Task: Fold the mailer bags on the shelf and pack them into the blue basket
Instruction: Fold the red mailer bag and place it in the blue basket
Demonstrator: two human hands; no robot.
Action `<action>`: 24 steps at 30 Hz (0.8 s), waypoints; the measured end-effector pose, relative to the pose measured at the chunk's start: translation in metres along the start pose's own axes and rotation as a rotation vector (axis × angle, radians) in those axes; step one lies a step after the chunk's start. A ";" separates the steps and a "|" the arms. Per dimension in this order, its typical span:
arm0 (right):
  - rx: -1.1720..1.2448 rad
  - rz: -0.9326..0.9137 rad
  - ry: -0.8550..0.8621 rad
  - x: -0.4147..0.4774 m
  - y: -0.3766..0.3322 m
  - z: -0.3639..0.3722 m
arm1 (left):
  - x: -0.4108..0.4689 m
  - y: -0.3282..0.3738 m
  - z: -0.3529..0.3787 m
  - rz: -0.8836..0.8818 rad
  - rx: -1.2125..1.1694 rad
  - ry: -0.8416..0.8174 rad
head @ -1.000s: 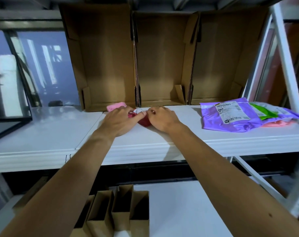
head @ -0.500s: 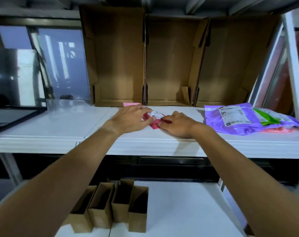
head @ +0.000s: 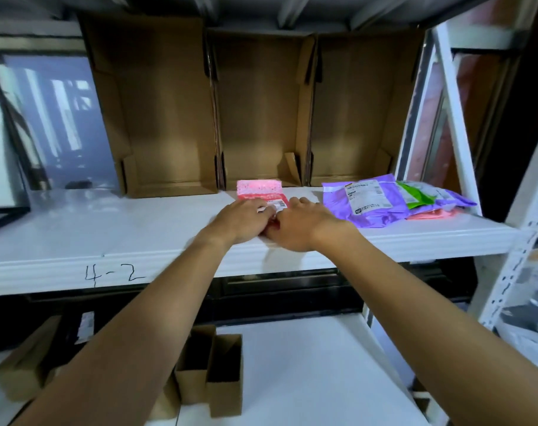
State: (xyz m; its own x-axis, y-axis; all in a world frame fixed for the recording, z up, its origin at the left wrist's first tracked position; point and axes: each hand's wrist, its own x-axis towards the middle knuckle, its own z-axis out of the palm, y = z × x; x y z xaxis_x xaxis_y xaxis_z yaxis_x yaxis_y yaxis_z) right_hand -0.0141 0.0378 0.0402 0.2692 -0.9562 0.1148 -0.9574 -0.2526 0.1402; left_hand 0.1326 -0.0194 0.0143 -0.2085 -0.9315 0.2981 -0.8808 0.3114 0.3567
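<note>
The near edge of the pink mailer bag [head: 259,192] is pinched by the left hand [head: 242,221]. The right hand [head: 304,226] is laid over the same edge with bent fingers; whether it pinches or only presses cannot be told. The bag is spread flat on the white shelf [head: 107,222], just in front of the middle cardboard box [head: 261,112]. Light, limp, slippery film is judged likely, best taken at the edges and creased under flat fingers. Further mailers, topped by a purple mailer bag [head: 366,201], are stacked to the right of that box.
</note>
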 end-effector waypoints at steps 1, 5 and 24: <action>-0.019 0.017 0.034 -0.005 -0.004 0.002 | -0.001 -0.001 0.000 0.003 0.002 0.045; -0.061 0.039 0.231 -0.017 -0.012 0.012 | -0.004 -0.005 -0.004 0.000 0.008 0.162; 0.498 -0.018 0.193 0.012 0.037 0.028 | -0.014 0.000 -0.006 0.083 -0.012 0.310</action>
State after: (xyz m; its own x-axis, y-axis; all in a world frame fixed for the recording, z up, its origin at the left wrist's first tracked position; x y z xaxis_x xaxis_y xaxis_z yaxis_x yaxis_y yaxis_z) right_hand -0.0492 0.0126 0.0190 0.2552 -0.9184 0.3025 -0.8737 -0.3530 -0.3347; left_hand 0.1377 -0.0051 0.0153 -0.1387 -0.8014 0.5819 -0.8607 0.3882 0.3294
